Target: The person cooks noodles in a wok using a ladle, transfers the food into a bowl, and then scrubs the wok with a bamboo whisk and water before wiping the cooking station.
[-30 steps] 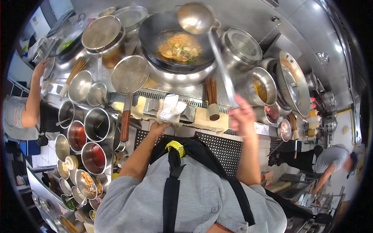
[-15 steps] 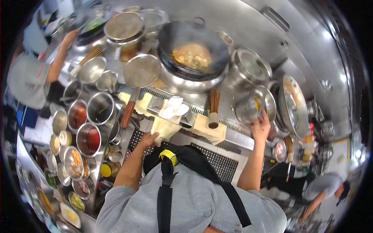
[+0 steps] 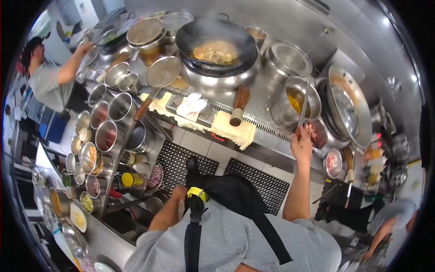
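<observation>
My right hand [image 3: 302, 144] is closed on the handle of a metal ladle [image 3: 305, 106], whose far end reaches over a steel pot [image 3: 286, 109] with yellow oil. Beside that hand is a bowl of raw meat [image 3: 316, 134]. My left hand [image 3: 179, 193] is low at my waist beside the apron; its fingers are mostly hidden. In front, a steaming black wok [image 3: 186, 41] holds food in broth [image 3: 215, 51]. A white cloth [image 3: 192, 105] and a folded yellowish cloth [image 3: 232, 129] lie on the stove's front edge, with a bamboo brush [image 3: 240, 106] between wok and cloth.
A rack of steel containers [image 3: 107, 136] with sauces and ingredients stands at the left. Strainers [image 3: 163, 71] rest left of the wok. A large pan [image 3: 348, 106] is at the right. One co-worker [image 3: 54, 86] stands at the upper left, another [image 3: 390, 217] at the lower right.
My left hand has let go of the yellowish cloth and dropped back to my waist. My right hand has moved slightly down with the ladle. The view has shifted, showing more of the left rack.
</observation>
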{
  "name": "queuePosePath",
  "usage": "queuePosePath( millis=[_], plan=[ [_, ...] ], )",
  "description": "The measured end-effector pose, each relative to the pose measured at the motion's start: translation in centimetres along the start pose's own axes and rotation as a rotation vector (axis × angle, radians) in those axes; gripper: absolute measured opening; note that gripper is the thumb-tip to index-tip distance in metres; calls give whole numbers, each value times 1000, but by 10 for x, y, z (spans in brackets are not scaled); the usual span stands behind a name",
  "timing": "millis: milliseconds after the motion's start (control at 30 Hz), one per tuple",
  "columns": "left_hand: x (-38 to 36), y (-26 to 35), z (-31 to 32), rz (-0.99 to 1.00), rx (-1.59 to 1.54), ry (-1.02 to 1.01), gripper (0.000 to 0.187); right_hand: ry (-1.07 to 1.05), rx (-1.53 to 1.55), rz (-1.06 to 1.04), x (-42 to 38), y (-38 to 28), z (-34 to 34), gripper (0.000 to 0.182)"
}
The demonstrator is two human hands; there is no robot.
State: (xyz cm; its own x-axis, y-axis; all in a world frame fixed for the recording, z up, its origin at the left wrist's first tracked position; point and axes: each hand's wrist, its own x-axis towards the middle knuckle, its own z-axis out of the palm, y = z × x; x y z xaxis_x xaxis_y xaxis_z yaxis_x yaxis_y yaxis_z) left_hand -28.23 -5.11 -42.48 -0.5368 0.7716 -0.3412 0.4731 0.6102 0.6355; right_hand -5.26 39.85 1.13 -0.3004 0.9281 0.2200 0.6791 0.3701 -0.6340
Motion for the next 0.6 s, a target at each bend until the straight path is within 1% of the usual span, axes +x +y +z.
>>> queuePosePath(
  millis=[67,100,133,200,233,267,300,333,367,400,433,467,500,600],
  plan=[
    [-26,-12,41,-330,-74,-12,30,136,-200,-338,-6,4,-5,33],
    [-36,-11,48,-99,10,347,31,152,-71,-357,-8,-9,-13,27],
    [-50,-11,50,-471,-218,189,32,165,-56,-332,-9,-26,-22,27],
    [-62,-31,28,-435,-151,185,32,-156,494,-336,-18,-61,-41,18],
    [-36,-35,22,-406,-115,183,32,-112,516,-537,-25,-81,-51,13],
    [11,-24,16,-374,-76,179,32,-60,529,-734,-32,-102,-61,9],
    [35,-17,-5,-339,-36,171,32,20,576,-892,-40,-117,-69,10],
    [42,-10,-19,-305,-2,161,32,35,676,-1066,-45,-134,-84,16],
    [62,0,-34,-273,25,149,32,-57,877,-1262,-49,-147,-97,30],
    [74,9,-40,-247,45,133,32,-122,1273,-1355,-59,-161,-92,42],
    [82,21,-43,-228,61,114,32,-211,1472,-1344,-72,-177,-99,51],
    [87,34,-42,-212,72,94,32,-334,1615,-1344,-80,-189,-106,53],
    [90,48,-38,-199,78,73,32,-194,1691,-1398,-91,-201,-97,53],
    [91,84,-25,-176,79,35,32,-167,1674,-1301,-90,-200,-98,51]
  ],
)
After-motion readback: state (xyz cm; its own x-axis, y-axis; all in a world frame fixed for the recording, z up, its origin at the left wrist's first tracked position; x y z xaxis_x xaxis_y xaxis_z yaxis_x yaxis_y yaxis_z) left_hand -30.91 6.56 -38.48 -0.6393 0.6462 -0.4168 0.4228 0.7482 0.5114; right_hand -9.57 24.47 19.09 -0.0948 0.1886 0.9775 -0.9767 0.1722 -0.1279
